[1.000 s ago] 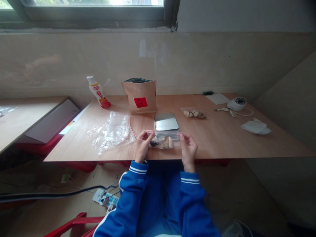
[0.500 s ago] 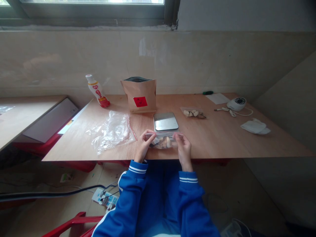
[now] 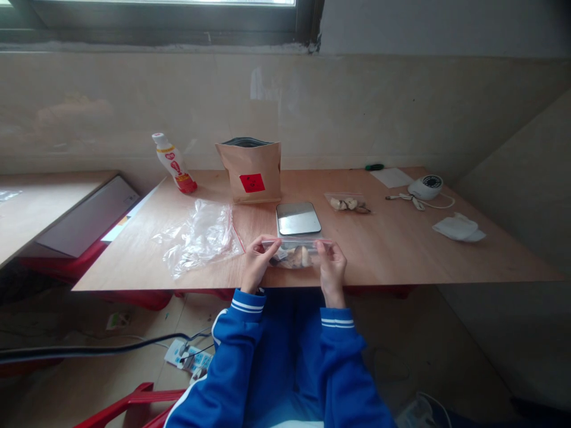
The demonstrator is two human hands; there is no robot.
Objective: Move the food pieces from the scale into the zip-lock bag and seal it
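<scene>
Left hand (image 3: 254,261) and right hand (image 3: 332,263) each have thumb and fingers pinched closed on the top of a small clear zip bag (image 3: 292,260), stretched between them at the near side of the wooden table (image 3: 397,252), just in front of a flat silver-topped device (image 3: 298,219). Dark and pale pieces (image 3: 304,256) lie inside the bag. Whether the seal (image 3: 297,241) is shut along its full length (the strip is too fine to read) cannot be told; if there is a gap, tilting could let pieces slip out, perhaps over the nearby table edge. Pulling the corners apart too hard might pop the seal, and a pinch sliding on slick film would probably leave the bag swinging from one hand. Pushing forward could nudge the device.
</scene>
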